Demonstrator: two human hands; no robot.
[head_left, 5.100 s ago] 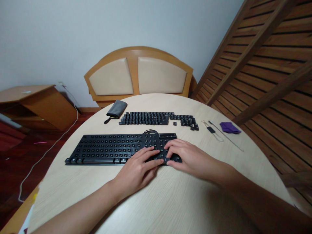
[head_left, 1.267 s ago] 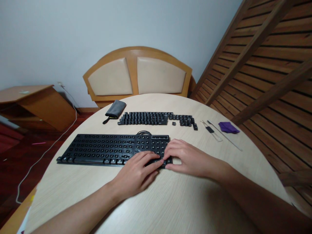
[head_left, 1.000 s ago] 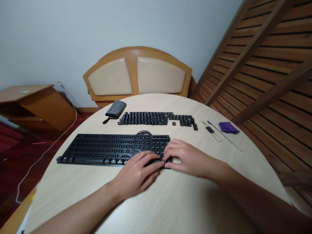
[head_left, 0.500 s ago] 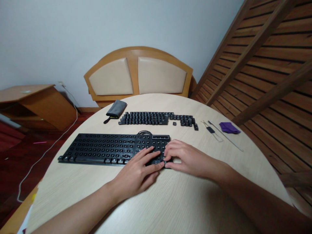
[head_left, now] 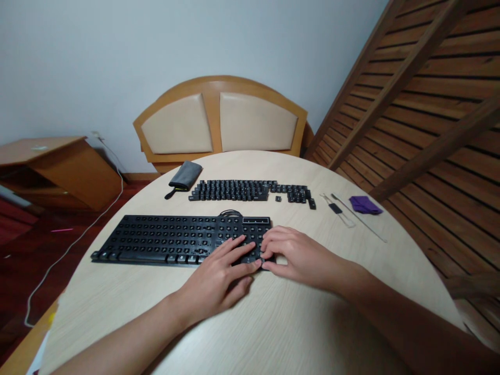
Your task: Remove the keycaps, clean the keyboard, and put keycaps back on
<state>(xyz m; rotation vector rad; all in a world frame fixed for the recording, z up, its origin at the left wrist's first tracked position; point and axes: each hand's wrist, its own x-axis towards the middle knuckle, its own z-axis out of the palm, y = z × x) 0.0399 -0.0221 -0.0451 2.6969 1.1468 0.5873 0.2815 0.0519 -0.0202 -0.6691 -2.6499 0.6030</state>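
A black keyboard (head_left: 156, 237) lies on the table, most of its key positions bare, with a few keycaps still along its front row. My left hand (head_left: 224, 271) rests over the right part of the keyboard, fingers spread and pressing on it. At the front right corner my right hand (head_left: 291, 255) has its fingers and thumb curled in a pinch around a keycap (head_left: 263, 261), mostly hidden by the fingertips. Fingertips of both hands nearly touch there. Behind the keyboard, loose black keycaps (head_left: 234, 190) stand in keyboard order, with a single keycap (head_left: 278, 199) apart.
A grey pouch (head_left: 186, 176) lies at the back left. On the right are a wire keycap puller (head_left: 336, 209), a thin brush (head_left: 359, 217) and a folded purple cloth (head_left: 365, 204). The round table (head_left: 297, 323) ends before a chair-like padded headboard (head_left: 258, 122) and a slatted wooden screen (head_left: 422, 114).
Both hands stay at the keyboard's front right corner, with only a slight shift of the right fingers. The whole view has moved slightly.
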